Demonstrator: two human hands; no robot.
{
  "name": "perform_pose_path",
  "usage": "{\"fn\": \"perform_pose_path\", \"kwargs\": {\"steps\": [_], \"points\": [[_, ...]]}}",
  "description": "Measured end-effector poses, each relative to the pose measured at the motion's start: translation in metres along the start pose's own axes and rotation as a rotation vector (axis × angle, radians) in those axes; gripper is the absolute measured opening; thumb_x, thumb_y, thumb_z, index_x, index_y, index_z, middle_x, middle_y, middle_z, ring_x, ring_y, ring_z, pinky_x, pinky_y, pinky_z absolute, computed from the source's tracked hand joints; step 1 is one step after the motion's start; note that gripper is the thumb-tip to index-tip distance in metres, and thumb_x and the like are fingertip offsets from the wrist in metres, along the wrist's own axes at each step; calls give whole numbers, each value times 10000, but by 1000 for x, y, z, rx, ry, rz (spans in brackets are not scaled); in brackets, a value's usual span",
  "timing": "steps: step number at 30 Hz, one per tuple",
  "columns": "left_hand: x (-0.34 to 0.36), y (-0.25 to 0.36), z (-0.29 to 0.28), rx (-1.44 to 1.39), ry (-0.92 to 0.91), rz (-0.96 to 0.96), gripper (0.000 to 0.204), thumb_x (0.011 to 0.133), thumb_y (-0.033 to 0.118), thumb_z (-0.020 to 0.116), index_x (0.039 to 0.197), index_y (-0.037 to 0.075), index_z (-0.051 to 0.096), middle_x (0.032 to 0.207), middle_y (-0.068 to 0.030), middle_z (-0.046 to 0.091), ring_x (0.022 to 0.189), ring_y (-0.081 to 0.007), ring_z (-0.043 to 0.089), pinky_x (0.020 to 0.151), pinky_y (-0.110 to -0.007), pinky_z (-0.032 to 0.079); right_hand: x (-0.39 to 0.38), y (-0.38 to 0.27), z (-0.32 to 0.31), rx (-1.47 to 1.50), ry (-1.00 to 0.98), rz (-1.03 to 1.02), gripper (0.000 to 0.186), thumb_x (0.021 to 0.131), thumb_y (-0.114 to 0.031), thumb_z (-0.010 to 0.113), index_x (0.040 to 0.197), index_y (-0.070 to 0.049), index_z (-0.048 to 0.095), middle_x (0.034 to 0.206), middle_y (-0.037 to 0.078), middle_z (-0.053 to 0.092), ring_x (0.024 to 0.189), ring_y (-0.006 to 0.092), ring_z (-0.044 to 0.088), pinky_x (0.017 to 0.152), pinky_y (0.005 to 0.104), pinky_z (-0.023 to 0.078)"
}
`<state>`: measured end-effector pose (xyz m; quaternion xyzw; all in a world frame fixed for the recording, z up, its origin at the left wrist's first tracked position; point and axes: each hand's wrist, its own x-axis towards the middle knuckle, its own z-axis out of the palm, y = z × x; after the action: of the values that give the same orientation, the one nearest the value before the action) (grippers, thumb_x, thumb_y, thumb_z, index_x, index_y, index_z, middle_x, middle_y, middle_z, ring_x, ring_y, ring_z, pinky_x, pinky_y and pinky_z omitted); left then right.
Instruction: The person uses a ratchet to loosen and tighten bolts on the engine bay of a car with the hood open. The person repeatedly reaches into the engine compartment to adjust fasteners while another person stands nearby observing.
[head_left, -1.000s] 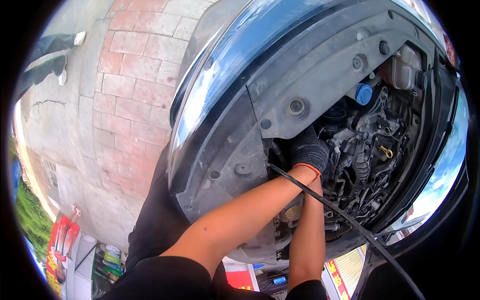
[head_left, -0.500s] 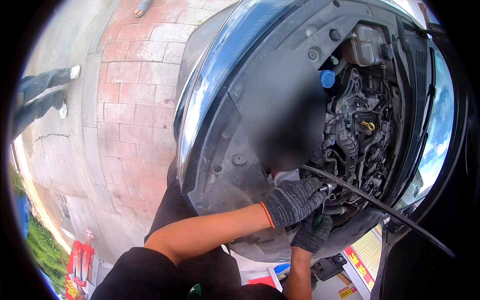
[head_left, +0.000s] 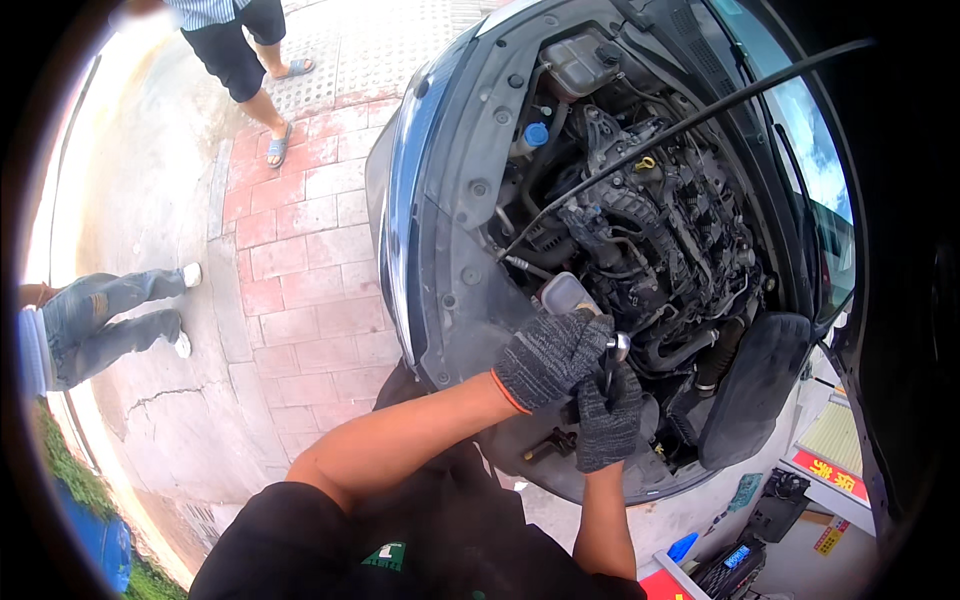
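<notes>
My left hand, in a grey knit glove with an orange cuff, is closed around a chrome ratchet over the near end of the open engine bay. My right hand, gloved too, is closed just below it on the tool's handle, which is mostly hidden. Beside them are a translucent reservoir and, on the plastic trim, a small dark part with a brassy end. A flat black cover rests at the bay's right.
A black rod crosses the bay toward the raised hood. On the paving at left stand a person in shorts and sandals and a person in jeans. A dark bumper-like part and signboards are at lower right.
My hands were deep in the bay; they have drawn back toward me with the ratchet in them. The view has swung, showing more of the person in shorts and the black cover.
</notes>
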<state>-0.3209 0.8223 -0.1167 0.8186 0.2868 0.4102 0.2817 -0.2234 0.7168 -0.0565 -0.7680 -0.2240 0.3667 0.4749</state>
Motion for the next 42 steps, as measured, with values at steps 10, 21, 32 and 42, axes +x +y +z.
{"fn": "perform_pose_path", "kwargs": {"steps": [10, 21, 32, 42], "points": [[7, 117, -86, -866, -472, -917, 263, 845, 143, 646, 1054, -10, 605, 887, -165, 625, 716, -353, 625, 617, -432, 505, -48, 34, -52, -321, -56, -768, 274, 947, -153, 637, 1199, -47, 652, 1075, 178, 690, 988, 334, 666, 846, 416, 524], [32, 91, -107, -826, -713, -741, 514, 733, 125, 707, 1200, -9, 539, 988, -220, 629, 866, -439, 613, 739, -504, 503, -92, -49, -36, 749, -406, 56, 225, 925, -113, 649, 1127, -16, 633, 948, 110, 669, 795, 152, 652, 688, 296, 543], [50, -43, -123, -760, -696, -662, 381, 881, 125, 617, 1229, -19, 559, 1025, -218, 652, 915, -372, 641, 819, -461, 508, -40, -63, 77, 966, -609, 520, 254, 909, -220, 668, 1040, -4, 643, 639, 81, 590, 432, 160, 514, 358, 292, 371], [93, -228, -17, -319, -566, -762, 415, 912, 301, 588, 1233, 39, 617, 1138, -215, 668, 1051, -347, 654, 909, -426, 513, 180, 70, 91, -544, -296, 315, 257, 974, -303, 583, 1119, -100, 642, 912, 44, 662, 859, 186, 633, 761, 326, 521]]}}
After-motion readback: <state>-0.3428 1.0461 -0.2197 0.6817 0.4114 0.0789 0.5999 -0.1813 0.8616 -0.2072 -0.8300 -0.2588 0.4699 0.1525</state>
